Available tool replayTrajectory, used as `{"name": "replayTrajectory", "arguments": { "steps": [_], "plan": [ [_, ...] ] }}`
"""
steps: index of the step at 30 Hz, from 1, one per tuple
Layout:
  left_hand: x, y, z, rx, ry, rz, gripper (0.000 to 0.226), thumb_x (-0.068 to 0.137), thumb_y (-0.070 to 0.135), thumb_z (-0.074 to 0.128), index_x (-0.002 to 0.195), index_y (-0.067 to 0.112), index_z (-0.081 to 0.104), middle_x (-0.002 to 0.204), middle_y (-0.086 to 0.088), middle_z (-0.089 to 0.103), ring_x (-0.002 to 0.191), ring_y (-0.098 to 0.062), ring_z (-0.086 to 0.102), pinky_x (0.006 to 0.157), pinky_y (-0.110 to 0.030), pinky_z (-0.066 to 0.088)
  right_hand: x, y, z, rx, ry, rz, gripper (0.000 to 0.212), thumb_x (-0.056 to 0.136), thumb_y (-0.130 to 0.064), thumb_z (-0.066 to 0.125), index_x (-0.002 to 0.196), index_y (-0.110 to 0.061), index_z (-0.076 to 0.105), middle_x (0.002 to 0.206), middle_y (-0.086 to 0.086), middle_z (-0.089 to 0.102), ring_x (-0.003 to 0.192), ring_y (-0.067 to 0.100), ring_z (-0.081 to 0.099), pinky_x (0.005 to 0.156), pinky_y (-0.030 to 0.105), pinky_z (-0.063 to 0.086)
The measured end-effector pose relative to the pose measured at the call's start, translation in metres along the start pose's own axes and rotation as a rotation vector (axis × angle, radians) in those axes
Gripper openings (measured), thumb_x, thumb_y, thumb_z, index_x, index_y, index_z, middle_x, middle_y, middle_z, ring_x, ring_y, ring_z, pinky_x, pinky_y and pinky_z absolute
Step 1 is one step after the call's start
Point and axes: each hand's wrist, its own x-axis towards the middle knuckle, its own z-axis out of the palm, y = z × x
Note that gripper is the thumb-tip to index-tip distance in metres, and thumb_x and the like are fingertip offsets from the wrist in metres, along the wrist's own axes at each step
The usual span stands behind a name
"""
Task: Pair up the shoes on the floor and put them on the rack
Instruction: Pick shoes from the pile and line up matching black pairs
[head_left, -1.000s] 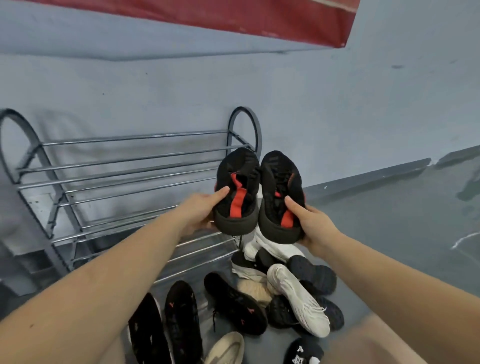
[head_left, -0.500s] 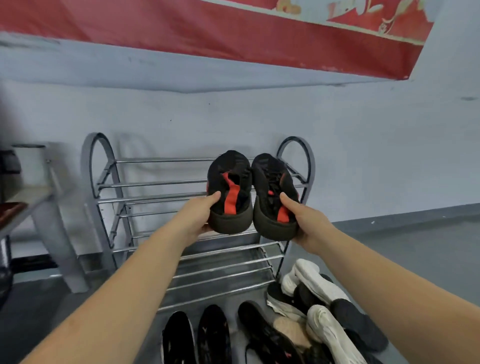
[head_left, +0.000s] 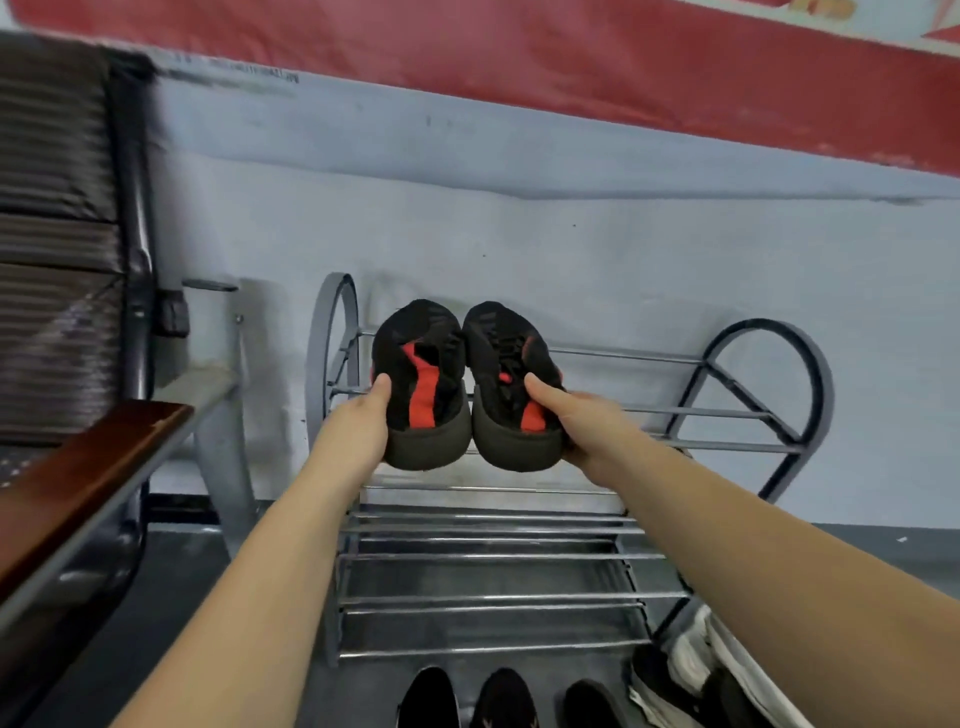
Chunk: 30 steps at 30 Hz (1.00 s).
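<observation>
I hold a pair of black sneakers with red stripes side by side, heels toward me. My left hand (head_left: 358, 421) grips the left sneaker (head_left: 421, 384) at its heel, and my right hand (head_left: 576, 421) grips the right sneaker (head_left: 511, 384) the same way. Both shoes hover over the left end of the top shelf of the metal shoe rack (head_left: 675, 415), which stands against the wall. The rack's bars carry no shoes. On the floor in front lie black shoes (head_left: 428, 699) and a heap of white and black shoes (head_left: 696, 670) at lower right.
A bench or table with a brown wooden top (head_left: 78, 478) and grey metal legs stands close on the left of the rack. A dark slatted panel (head_left: 52, 234) rises behind it. The pale wall with a red banner (head_left: 571, 57) backs the rack.
The pair moved from the rack's right end over to its left end while my view swung left. The floor shoes slid toward the lower right, and the bench came into sight.
</observation>
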Motion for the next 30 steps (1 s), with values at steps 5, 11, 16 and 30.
{"name": "replayTrajectory", "arguments": {
  "steps": [5,11,16,30],
  "plan": [
    [0.021,0.0,-0.006,0.022,0.103,0.036,0.049,0.101,0.041,0.025,0.076,0.008,0.049,0.071,-0.005,0.048,0.07,-0.022,0.047,0.056,-0.028,0.035,0.025,-0.003,0.014,-0.1,0.039,-0.05,0.021,0.083,-0.03,0.071,0.079,-0.011,0.065,0.066,0.0,0.068,0.051,0.009,0.064,0.054,0.023,0.052],
    [0.039,0.001,-0.004,0.105,0.078,0.088,0.061,0.1,0.043,0.021,0.094,-0.005,0.059,0.091,-0.021,0.061,0.089,-0.034,0.059,0.083,-0.04,0.046,0.04,0.0,0.018,-0.203,0.087,-0.083,0.025,0.082,-0.031,0.072,0.086,-0.006,0.069,0.075,0.007,0.069,0.061,0.017,0.065,0.064,0.031,0.058],
    [0.047,0.0,-0.005,0.2,0.051,0.065,0.064,0.098,0.05,0.019,0.087,0.003,0.061,0.084,-0.015,0.063,0.078,-0.029,0.063,0.077,-0.043,0.056,0.042,-0.001,0.02,-0.387,0.126,-0.136,0.029,0.085,-0.036,0.068,0.081,-0.008,0.068,0.071,0.003,0.066,0.063,0.013,0.061,0.057,0.02,0.051],
    [0.018,-0.014,-0.003,0.469,0.103,0.231,0.072,0.089,0.068,0.018,0.143,0.024,0.033,0.14,-0.007,0.046,0.126,-0.028,0.047,0.1,-0.043,0.043,0.018,0.002,0.03,-0.444,0.109,-0.129,0.033,0.095,-0.048,0.047,0.092,-0.017,0.06,0.093,0.002,0.063,0.089,0.02,0.058,0.078,0.028,0.041]
  ]
}}
